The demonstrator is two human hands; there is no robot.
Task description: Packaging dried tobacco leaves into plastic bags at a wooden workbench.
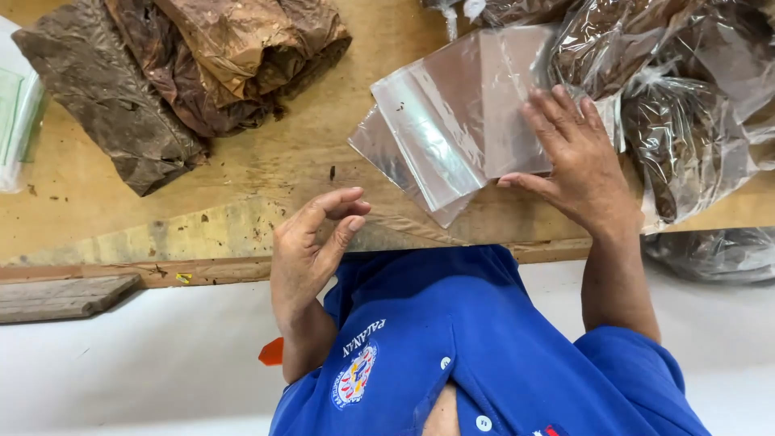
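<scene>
Clear plastic bags [452, 121], under right hand [577, 161]

Bright, even overhead light, soft short shadows under the hands, white glare streaks on the clear plastic sheets [460, 121], sharp centre, slight wide-angle stretch at the edges

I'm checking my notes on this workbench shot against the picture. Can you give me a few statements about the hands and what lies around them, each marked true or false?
1. The right hand lies flat on a stack of clear plastic bags. True.
2. The left hand grips a brown leaf. False: it holds nothing, with thumb and forefinger curled toward each other.
3. A pile of brown leaves lies on the wooden table beyond the left hand. True.
4. The clear plastic bags hang off the table's near edge. False: they rest on the tabletop.
</scene>
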